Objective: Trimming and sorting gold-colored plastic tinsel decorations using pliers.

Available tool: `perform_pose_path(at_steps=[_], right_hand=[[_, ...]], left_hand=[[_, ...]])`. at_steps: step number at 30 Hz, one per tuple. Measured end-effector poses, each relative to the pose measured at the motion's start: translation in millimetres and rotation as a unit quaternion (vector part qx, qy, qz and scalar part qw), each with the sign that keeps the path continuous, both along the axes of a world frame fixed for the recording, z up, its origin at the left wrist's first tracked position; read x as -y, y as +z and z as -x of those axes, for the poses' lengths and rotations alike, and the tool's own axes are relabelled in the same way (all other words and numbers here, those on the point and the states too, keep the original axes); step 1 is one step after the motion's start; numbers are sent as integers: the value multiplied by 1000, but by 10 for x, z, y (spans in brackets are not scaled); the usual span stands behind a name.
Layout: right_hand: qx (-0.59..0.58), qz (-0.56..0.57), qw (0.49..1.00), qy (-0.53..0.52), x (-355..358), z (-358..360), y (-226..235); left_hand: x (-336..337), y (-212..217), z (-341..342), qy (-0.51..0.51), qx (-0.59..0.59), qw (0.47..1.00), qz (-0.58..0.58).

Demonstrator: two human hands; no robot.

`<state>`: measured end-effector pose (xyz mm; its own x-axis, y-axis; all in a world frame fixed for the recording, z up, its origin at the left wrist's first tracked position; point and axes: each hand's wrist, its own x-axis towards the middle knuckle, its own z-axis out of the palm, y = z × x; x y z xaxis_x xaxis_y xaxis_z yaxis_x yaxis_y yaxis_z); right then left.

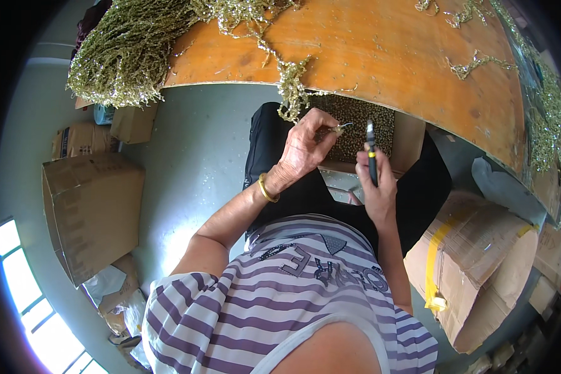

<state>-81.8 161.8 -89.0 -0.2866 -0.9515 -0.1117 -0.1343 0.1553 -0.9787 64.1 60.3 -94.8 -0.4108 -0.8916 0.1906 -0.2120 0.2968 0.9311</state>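
Note:
My left hand [308, 142] pinches the end of a glittery gold bead strand, with a thin wire tip sticking out past the fingers toward the right. A gold strand tangle [291, 84] hangs over the table edge just above this hand. My right hand [380, 187] is closed round the black and yellow handle of a pair of pliers [372, 163]. Their metal jaws point up and away, a short gap to the right of the wire tip. Below both hands, between my knees, a cardboard box [410, 138] holds a mass of small gold beads [363, 119].
The orange-brown wooden table [368, 50] curves across the far side. A thick bundle of gold strands [128, 56] drapes off its left end, and loose sprigs [480, 64] lie at right. Large cardboard cartons stand on the floor at left [96, 212] and right [480, 262].

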Motion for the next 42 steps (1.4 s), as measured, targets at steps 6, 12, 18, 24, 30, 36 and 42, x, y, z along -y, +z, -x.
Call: perform_pose_path(at_steps=[6, 12, 18, 24, 30, 36, 42], right_hand=[[-126, 4, 991, 37, -104, -75, -128], [-146, 6, 989, 32, -45, -85, -73], [-102, -33, 994, 28, -52, -92, -93], [-129, -15, 992, 8, -65, -75, -155], [-132, 27, 991, 27, -52, -35, -128], [-153, 55, 985, 50, 10, 44, -127], [-157, 44, 987, 17, 16, 13, -87]], left_hand=[[-21, 4, 55, 17, -1, 999, 37], [-15, 5, 35, -11, -13, 1000, 16], [-3, 9, 19, -26, 5, 999, 39], [-6, 84, 24, -40, 38, 998, -28], [262, 135, -105, -233, -208, 756, -576], [320, 33, -80, -293, -265, 659, -640], [163, 204, 15, -129, -59, 988, -64]])
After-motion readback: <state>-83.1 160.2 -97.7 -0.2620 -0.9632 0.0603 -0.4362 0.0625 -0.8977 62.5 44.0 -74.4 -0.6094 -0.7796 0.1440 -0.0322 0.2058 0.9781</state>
